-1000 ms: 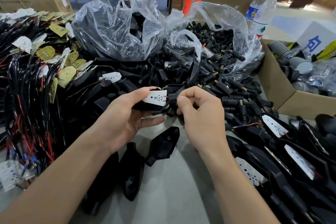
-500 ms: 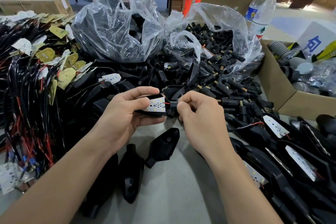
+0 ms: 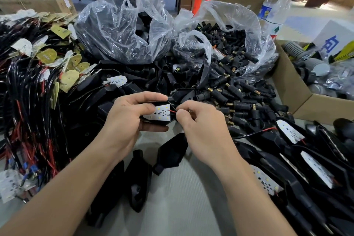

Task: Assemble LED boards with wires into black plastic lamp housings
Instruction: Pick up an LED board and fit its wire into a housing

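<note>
Grip: left hand [image 3: 126, 119] curls around black lamp housing [image 3: 159, 122], white LED board [image 3: 161, 113] lying face-up in it, held above table [image 3: 187, 193]. Right hand [image 3: 199, 126] pinches red/black wires [image 3: 171, 111] at board's right edge. Risk: hard pull could tear solder joints or unseat board.

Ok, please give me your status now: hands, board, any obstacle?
Left hand grips housing with board on it. Right hand pinches wires at board's end. Nothing blocks the hands.
</note>
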`<action>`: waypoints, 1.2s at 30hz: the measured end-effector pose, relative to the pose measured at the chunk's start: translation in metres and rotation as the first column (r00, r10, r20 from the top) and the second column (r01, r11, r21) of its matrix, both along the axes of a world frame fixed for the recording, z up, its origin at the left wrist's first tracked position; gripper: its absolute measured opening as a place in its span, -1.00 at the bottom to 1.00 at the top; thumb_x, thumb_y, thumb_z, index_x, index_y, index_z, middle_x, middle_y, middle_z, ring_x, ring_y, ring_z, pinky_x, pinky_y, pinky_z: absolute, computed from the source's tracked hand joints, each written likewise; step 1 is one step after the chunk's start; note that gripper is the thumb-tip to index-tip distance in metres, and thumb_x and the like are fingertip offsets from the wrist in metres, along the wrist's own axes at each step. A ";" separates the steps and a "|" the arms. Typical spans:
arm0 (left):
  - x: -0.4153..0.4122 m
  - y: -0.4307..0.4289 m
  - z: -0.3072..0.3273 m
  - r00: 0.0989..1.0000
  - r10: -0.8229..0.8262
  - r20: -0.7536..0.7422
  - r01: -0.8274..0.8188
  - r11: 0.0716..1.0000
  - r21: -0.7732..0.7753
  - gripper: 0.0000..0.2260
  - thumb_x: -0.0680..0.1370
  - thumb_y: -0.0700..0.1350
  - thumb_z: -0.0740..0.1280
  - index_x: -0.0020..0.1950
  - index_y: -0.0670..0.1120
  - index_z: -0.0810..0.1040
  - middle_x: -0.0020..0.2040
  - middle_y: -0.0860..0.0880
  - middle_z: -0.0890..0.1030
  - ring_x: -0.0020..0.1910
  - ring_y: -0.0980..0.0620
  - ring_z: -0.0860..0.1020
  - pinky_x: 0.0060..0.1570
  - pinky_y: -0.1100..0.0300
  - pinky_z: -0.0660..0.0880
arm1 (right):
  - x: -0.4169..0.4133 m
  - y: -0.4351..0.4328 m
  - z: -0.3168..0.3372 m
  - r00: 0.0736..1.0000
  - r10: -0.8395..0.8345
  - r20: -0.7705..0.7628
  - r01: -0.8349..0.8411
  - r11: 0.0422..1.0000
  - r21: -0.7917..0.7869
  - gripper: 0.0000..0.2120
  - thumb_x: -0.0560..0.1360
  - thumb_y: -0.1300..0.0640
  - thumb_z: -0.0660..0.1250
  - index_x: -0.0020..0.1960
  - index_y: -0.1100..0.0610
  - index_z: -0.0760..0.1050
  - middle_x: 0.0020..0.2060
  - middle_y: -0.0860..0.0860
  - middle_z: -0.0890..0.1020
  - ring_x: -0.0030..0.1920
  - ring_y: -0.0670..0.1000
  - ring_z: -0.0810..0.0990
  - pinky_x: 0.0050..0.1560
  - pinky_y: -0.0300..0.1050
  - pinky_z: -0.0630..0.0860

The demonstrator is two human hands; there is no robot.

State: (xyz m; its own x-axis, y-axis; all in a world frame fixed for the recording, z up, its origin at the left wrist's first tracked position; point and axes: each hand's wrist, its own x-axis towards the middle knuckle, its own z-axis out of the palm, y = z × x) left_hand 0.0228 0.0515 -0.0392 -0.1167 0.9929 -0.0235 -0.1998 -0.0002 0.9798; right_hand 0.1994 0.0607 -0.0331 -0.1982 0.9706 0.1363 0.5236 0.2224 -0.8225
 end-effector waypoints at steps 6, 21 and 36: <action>-0.002 0.001 0.001 0.971 -0.079 0.225 0.095 0.994 -0.060 -0.70 0.50 -0.12 0.31 0.16 -0.10 0.72 0.04 -0.25 0.71 -0.04 -0.13 0.71 -0.17 0.06 0.66 | -0.001 0.001 0.002 0.996 -0.043 -0.082 0.046 0.998 0.035 -0.81 0.58 0.08 0.27 -0.12 -0.04 0.64 -0.40 -0.10 0.60 -0.35 -0.09 0.50 -0.28 -0.14 0.38; 0.005 -0.002 0.005 0.968 0.234 0.094 -0.230 0.972 -0.053 -0.76 0.39 0.07 0.47 -0.16 -0.08 0.78 -0.19 -0.16 0.74 -0.26 -0.03 0.72 -0.33 0.19 0.61 | 0.006 0.000 0.005 0.994 0.011 0.105 -0.012 1.000 0.009 -0.80 0.55 0.09 0.36 -0.25 0.00 0.56 -0.50 -0.09 0.53 -0.48 -0.13 0.43 -0.45 -0.21 0.38; -0.019 -0.003 0.007 0.980 -0.150 -0.129 0.144 0.988 -0.056 -0.83 0.40 -0.09 0.48 -0.03 0.03 0.75 -0.19 -0.02 0.69 -0.28 0.11 0.61 -0.30 0.26 0.57 | 0.013 0.000 0.010 0.987 -0.154 0.038 0.108 0.827 0.552 -0.87 0.40 0.18 0.58 -0.16 -0.06 0.73 -0.27 -0.20 0.69 -0.13 -0.05 0.54 0.24 -0.11 0.22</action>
State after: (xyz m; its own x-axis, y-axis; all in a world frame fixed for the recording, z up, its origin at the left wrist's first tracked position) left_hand 0.0034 0.0482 -0.0326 0.0252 0.9976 -0.0638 -0.0628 0.0652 0.9959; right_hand 0.2129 0.0610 -0.0233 -0.1071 0.7596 0.6416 0.6364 0.5481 -0.5428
